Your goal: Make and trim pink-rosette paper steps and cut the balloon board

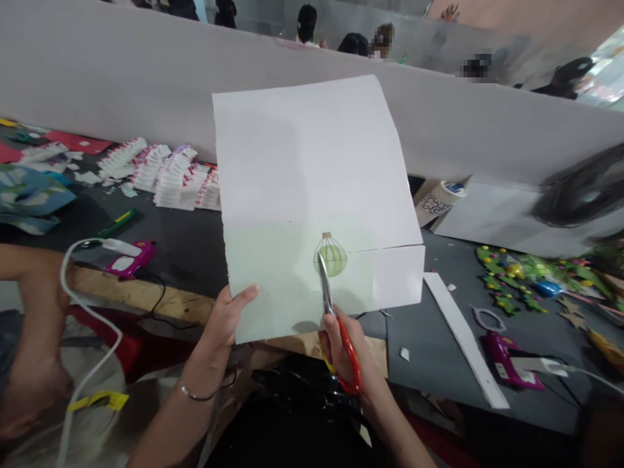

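A large white sheet of paper [312, 156] is held up over the table edge, pale green across its lower part. My left hand [233, 315] pinches its lower left corner, thumb on the front face. A small green drawing [332, 259] like a hot-air balloon or striped ball is on the paper. My right hand [344, 341] grips scissors [350, 357] with red and yellow handles. Their blades point up in front of the paper, tips over the drawing. A slit runs from the right edge of the sheet towards the drawing.
Stacks of folded white-and-red paper [170, 179] lie at the back left, near a green pen [117, 223]. Purple devices [509, 361] with cords sit on both sides. A white strip [465, 338] and green decorations [507, 276] lie right. Another person's arm [36, 318] is at left.
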Available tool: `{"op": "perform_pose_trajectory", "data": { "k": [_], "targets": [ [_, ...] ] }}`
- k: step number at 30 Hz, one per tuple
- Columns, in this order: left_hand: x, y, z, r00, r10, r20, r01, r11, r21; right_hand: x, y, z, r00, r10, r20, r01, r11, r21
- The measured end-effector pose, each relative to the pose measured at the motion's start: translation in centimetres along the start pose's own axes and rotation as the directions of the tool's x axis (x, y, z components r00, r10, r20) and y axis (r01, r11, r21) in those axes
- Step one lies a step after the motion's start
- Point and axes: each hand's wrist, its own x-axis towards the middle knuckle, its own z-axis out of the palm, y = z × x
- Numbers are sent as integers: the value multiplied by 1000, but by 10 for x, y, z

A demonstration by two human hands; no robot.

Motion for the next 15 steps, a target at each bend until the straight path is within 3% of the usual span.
{"op": "perform_pose_trajectory", "data": {
  "k": [4, 10, 12, 14, 15],
  "targets": [
    [2, 0, -3, 1000, 16, -17, -16, 1000, 4, 5, -1, 0, 998, -22, 56, 24, 999, -25],
    [19, 8, -13, 988, 116, -100, -119, 993, -26, -5, 7, -21, 958, -91, 273, 110, 992, -56],
    [25, 11, -18, 987, 128, -99, -130, 991, -14, -17, 24, -40, 965, -103, 242, 139, 981, -137],
    [28, 13, -23, 988, 133, -84, -133, 991, 4, -29, 49, -65, 990, -100, 104, 120, 971, -207],
    [29, 13, -25, 988, 133, -76, -132, 991, 10, -35, 64, -80, 999, -53, 0, 52, 969, -243]
  ]
}}
